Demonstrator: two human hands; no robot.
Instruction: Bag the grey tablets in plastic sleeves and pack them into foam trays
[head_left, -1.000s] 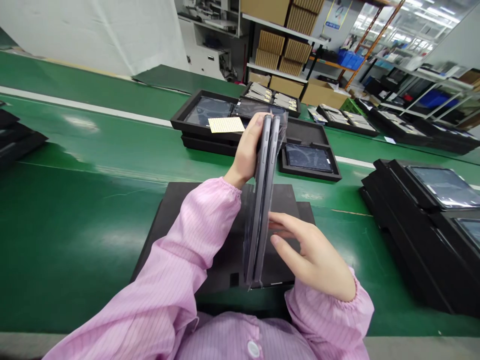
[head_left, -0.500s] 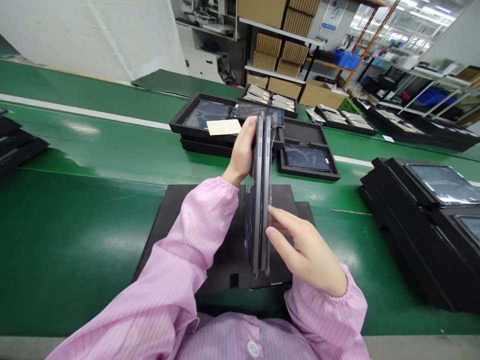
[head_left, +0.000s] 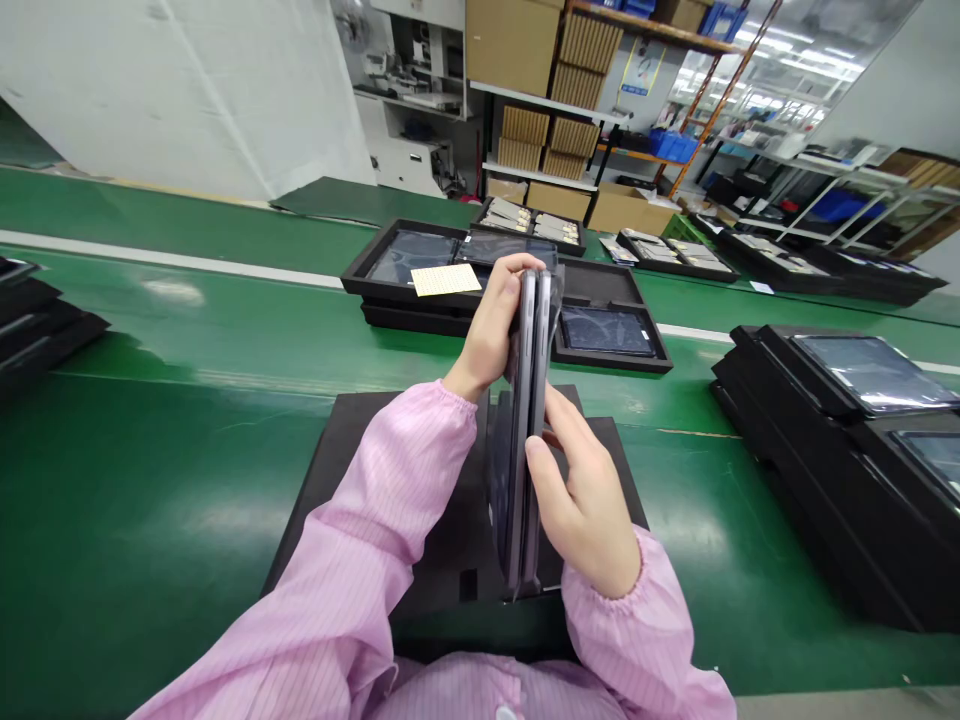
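Note:
Two grey tablets (head_left: 520, 440) in clear film stand on edge, side by side, in front of me, with their thin sides facing up. My left hand (head_left: 489, 335) grips the pair at the far upper end, fingers bent over the top. On the right, my right hand (head_left: 589, 490) holds the right tablet, thumb at its near edge and fingers against its outer face; part of those fingers is hidden. Beneath the tablets lies a black tray-like panel (head_left: 360, 470) on the green bench.
Black trays with tablets (head_left: 607, 330) stand ahead, with a yellow label sheet (head_left: 446, 280) on one. A stack of black trays (head_left: 795, 470) rises at the right, another stack (head_left: 37, 320) at the left. Trays of small parts (head_left: 675, 252) sit farther back on the green bench (head_left: 187, 430).
The tablets have come slightly lower and nearer in view, tilting a little. My right hand has moved left and closed more around the right tablet's edge. My left hand keeps its hold.

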